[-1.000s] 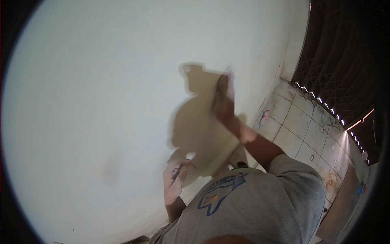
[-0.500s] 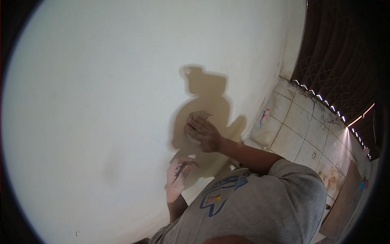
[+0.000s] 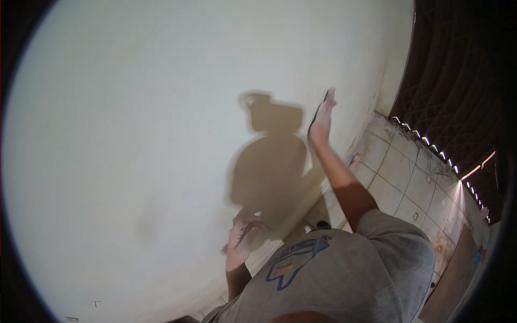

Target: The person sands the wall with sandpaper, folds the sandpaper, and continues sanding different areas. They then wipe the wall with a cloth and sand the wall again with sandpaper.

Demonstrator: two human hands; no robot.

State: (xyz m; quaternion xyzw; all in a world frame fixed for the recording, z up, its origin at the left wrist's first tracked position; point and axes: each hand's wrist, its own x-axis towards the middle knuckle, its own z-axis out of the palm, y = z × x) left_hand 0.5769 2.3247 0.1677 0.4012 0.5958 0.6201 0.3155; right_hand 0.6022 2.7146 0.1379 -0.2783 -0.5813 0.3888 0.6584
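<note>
My right hand (image 3: 322, 121) is stretched up along the pale wall (image 3: 134, 134), palm turned to it and fingers straight. A thin piece of sandpaper (image 3: 311, 129) shows as a dark edge between the palm and the wall. Lower down, my left hand (image 3: 239, 242) is raised near the wall, fingers loosely bent and apart, with nothing visible in it. A brown shadow (image 3: 269, 172) of my head and arms falls on the wall between the two hands.
Stained floor tiles (image 3: 396, 172) run along the foot of the wall at the right. A dark folding metal gate (image 3: 447, 81) stands beyond them. A brown board (image 3: 449, 280) and a small red-and-blue item (image 3: 355, 159) lie on the floor.
My right hand has swept up and to the right across the wall with the sandpaper, away from the middle of the shadow. The left hand has hardly moved.
</note>
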